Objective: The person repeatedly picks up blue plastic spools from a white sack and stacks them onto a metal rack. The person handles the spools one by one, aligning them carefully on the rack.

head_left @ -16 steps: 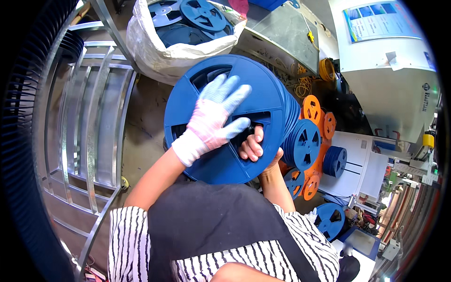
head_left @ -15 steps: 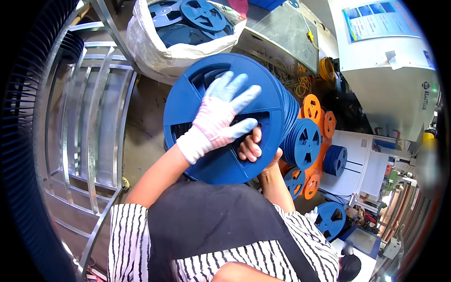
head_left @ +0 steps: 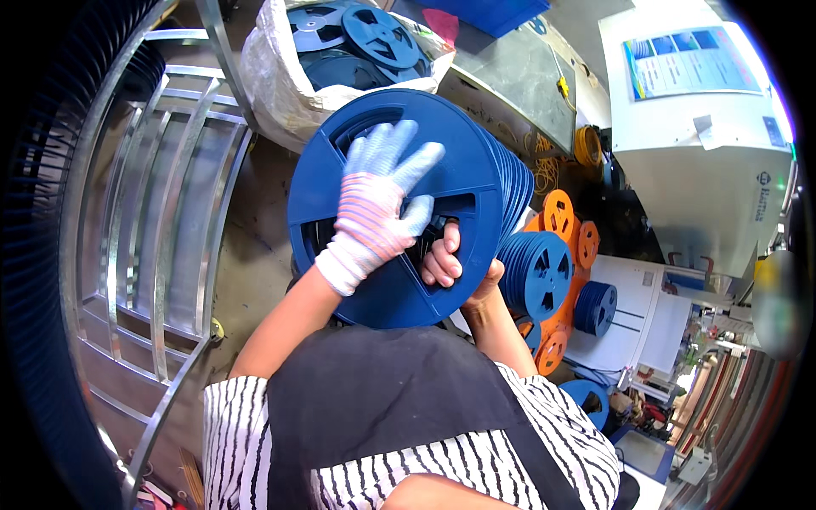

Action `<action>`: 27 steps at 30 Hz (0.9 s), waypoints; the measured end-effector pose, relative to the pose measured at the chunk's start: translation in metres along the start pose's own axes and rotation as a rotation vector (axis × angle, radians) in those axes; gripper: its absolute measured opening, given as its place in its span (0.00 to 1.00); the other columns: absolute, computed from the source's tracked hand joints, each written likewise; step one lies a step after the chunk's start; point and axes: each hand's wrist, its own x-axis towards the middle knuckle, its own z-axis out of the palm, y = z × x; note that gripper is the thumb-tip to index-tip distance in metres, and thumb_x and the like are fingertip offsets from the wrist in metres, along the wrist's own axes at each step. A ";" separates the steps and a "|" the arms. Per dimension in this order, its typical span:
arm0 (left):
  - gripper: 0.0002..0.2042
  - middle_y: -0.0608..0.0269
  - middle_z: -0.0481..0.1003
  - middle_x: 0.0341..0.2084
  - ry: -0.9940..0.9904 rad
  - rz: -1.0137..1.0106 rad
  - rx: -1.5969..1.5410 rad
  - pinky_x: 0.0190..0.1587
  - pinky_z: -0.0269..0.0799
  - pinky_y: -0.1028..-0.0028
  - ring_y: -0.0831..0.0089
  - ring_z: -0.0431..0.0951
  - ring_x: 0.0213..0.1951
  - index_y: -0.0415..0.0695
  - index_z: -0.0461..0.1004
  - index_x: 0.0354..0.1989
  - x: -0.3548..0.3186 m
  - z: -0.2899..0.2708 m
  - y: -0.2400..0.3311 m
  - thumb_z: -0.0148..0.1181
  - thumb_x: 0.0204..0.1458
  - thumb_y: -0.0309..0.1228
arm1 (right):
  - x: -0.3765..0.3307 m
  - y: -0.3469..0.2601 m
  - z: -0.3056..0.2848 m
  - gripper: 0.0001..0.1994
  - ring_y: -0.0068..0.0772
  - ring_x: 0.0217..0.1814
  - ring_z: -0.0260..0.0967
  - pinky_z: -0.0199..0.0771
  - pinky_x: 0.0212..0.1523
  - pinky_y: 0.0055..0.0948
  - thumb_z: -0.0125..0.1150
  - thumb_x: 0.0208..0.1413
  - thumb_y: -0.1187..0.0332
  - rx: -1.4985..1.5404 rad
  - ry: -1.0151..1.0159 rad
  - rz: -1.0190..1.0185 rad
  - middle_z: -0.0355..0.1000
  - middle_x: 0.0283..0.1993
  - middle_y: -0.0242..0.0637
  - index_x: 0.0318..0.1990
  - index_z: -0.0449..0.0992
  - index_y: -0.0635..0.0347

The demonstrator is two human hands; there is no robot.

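Note:
A thick stack of blue plastic reels (head_left: 463, 161) is held up before my chest, with its front face toward me. My left hand (head_left: 374, 200), in a white glove with striped knit and bluish fingers, lies against that front face with its fingers spread. Bare, my right hand (head_left: 446, 259) hooks its fingers through a window of the front reel and grips the rim between window and edge. The thumb stays at the outer edge. How the reels behind are held together is hidden.
A white woven sack (head_left: 285, 85) of blue reels stands ahead, beside a grey-topped table (head_left: 518, 85). Metal frame racks (head_left: 174, 212) are at left. Rightward are another blue reel stack (head_left: 544, 272), orange reels (head_left: 558, 212) and a large light-coloured machine (head_left: 688, 195).
The held stack sits slightly further left in view. My left hand has turned more upright, and its fingers are a little closer together. My right hand keeps its grip.

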 end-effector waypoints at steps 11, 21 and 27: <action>0.26 0.57 0.63 0.61 0.667 -0.885 -0.350 0.65 0.51 0.69 0.68 0.61 0.62 0.40 0.60 0.63 -0.195 -0.092 -0.103 0.53 0.57 0.33 | -0.018 -0.009 -0.020 0.24 0.24 0.32 0.68 0.67 0.46 0.32 0.71 0.47 0.54 0.094 -0.113 -0.115 0.68 0.29 0.27 0.44 0.65 0.55; 0.25 0.59 0.73 0.45 0.249 -0.886 -0.706 0.53 0.65 0.75 0.75 0.71 0.45 0.39 0.62 0.62 -0.143 -0.051 -0.064 0.54 0.59 0.37 | -0.013 -0.013 -0.023 0.30 0.26 0.29 0.62 0.65 0.38 0.36 0.74 0.38 0.48 0.061 0.054 -0.095 0.60 0.26 0.23 0.43 0.62 0.49; 0.47 0.38 0.67 0.52 -0.155 -0.946 -0.610 0.56 0.64 0.65 0.54 0.70 0.54 0.41 0.46 0.69 -0.098 -0.022 -0.032 0.64 0.47 0.53 | 0.014 0.003 0.019 0.26 0.28 0.32 0.69 0.71 0.44 0.34 0.71 0.45 0.54 -0.170 0.093 -0.001 0.68 0.29 0.31 0.45 0.65 0.58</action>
